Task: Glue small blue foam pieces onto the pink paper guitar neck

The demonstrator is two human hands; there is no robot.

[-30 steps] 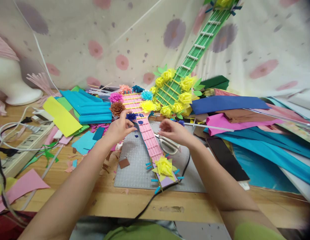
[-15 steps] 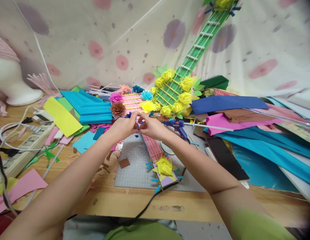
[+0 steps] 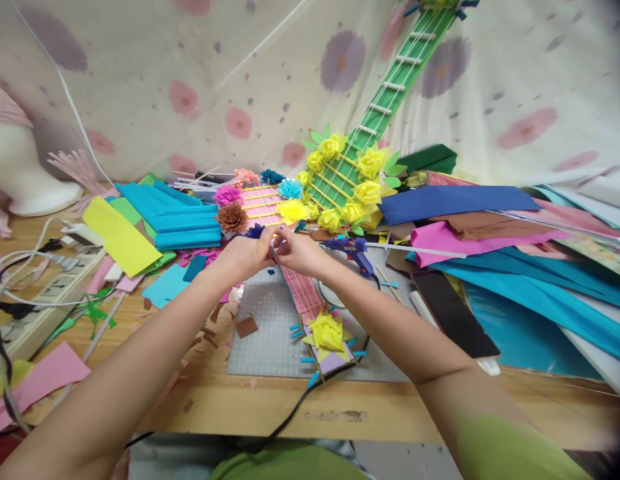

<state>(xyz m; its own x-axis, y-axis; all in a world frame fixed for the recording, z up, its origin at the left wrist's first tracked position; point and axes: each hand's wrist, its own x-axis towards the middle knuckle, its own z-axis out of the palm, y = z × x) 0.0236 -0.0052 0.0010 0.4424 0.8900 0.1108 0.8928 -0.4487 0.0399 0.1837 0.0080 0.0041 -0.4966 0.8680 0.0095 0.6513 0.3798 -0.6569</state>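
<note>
Pink model guitar [image 3: 303,288] lies partly on the grey mat [image 3: 265,353], beneath left hand [image 3: 247,255] and right hand [image 3: 301,253], long axis running far-left to near-right. Left hand is nearer the frilled dark-blue flower [image 3: 255,231]. Fingertips converge, pinched narrow (contents, if any, cannot be determined). Crinkled yellow bloom [image 3: 327,332] noted at near end.

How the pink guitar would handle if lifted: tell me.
The pink guitar looks light for its size, seemingly paper-covered. Its straight neck is probably fairly stiff. The thin-petalled yellow flower at its near end could crush if gripped.
</note>
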